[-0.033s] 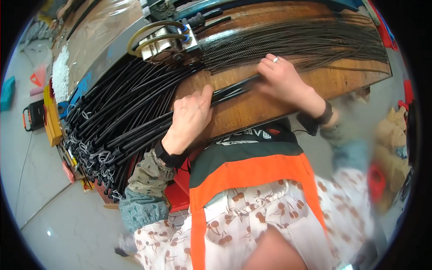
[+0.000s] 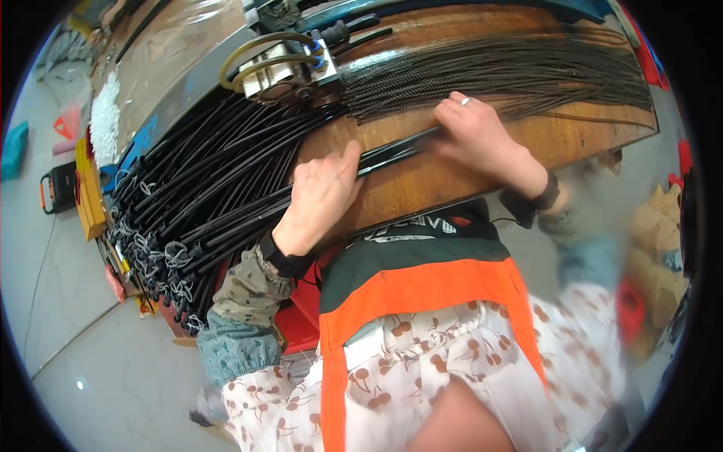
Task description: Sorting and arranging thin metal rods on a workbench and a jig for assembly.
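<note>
Several slim black rods (image 2: 388, 154) run slantwise between my two hands above the front of the wooden table. My left hand (image 2: 320, 194) is closed over them, its thumb pointing up along the far side. Curled round their right end is my right hand (image 2: 478, 135), with a ring on one finger; its fingertips are partly hidden and a little blurred. Left of my left hand, a large pile of similar black rods (image 2: 218, 166) fans out over the table's left edge, with grey loops of cord (image 2: 175, 260) at their ends.
Behind the hands stands a metal clamp-like machine (image 2: 290, 75) with yellowish hoses. Dark braided strands (image 2: 497, 71) lie across the back right of the wooden table (image 2: 429, 184). White pellets (image 2: 104, 113) are heaped at far left. A black-and-orange case (image 2: 59, 190) sits on the floor.
Both hands keep their grip and barely move. The black rods between them have shifted slightly, and the light glints differently on them. The whole view has drifted a little.
</note>
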A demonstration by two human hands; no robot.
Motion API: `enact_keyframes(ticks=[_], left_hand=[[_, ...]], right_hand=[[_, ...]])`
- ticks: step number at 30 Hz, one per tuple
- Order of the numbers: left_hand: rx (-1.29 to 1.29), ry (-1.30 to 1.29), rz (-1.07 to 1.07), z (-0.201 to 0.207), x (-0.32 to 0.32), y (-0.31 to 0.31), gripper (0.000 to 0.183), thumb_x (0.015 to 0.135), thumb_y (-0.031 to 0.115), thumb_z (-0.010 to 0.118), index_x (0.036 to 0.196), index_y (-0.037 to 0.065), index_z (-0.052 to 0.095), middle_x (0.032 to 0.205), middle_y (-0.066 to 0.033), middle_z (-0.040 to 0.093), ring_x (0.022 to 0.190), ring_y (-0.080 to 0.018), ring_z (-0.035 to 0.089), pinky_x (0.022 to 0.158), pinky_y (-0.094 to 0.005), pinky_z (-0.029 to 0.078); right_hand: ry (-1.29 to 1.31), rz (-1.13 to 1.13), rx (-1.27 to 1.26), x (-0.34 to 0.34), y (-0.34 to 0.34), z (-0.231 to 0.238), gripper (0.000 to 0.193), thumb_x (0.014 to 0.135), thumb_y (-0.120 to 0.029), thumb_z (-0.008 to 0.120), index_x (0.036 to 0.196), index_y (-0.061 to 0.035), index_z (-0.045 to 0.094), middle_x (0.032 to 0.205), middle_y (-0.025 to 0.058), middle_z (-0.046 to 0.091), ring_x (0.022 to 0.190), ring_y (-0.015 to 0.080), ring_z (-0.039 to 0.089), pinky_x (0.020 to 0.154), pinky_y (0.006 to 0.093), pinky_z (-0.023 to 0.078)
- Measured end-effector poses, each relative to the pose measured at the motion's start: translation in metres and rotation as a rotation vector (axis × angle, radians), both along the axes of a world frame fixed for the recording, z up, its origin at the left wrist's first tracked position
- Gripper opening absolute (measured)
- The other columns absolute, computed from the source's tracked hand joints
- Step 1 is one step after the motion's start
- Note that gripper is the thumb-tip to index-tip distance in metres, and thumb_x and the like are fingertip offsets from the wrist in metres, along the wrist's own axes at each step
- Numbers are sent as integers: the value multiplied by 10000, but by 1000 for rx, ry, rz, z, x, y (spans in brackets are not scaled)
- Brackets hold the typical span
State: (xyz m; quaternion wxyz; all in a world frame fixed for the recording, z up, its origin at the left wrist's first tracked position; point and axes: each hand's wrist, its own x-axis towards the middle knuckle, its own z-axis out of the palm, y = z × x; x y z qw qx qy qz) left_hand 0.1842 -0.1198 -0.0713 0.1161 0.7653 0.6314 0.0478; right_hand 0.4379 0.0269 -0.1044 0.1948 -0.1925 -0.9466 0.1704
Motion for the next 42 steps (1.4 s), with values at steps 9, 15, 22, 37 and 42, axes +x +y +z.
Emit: enact_keyframes(ticks=[9, 15, 22, 37, 42], left_hand=[[-7, 65, -45, 27, 9, 13, 93, 863, 41, 568, 941, 42, 518, 624, -138, 632, 576, -334, 669, 501, -444, 526], [-39, 178, -75, 59, 31, 39, 120, 870, 15, 543, 983, 29, 502, 647, -141, 640, 599, -335, 673, 512, -429, 539], [-35, 357, -33, 132, 44, 83, 282, 833, 22, 622, 1067, 27, 466, 742, -188, 677, 703, -377, 697, 607, -473, 556], [237, 479, -354, 162, 85, 211, 148, 891, 43, 566, 1021, 25, 498, 662, -162, 657, 630, -364, 693, 570, -452, 564], [168, 469, -349, 153, 96, 211, 184, 874, 47, 583, 1033, 32, 492, 704, -169, 667, 658, -358, 701, 584, -444, 566]], right_hand=[[-224, -51, -21, 10, 22, 17, 384, 696, -20, 686, 1069, -55, 601, 823, 116, 692, 723, 326, 684, 617, 407, 547], [-41, -56, 29, 13, 28, 45, 591, 735, -76, 738, 1299, -114, 566, 834, 134, 694, 705, 334, 687, 608, 384, 551], [-72, -360, 172, 92, 103, 35, 718, 757, -157, 780, 1424, -214, 521, 930, 115, 716, 775, 276, 709, 645, 374, 573], [-256, -511, -136, 170, 181, 115, 559, 806, -313, 770, 1336, -257, 603, 922, 134, 727, 956, 349, 700, 863, 442, 554], [-247, -487, 84, 167, 194, 110, 337, 808, -288, 733, 1143, -263, 707, 903, 119, 729, 884, 316, 712, 796, 428, 567]])
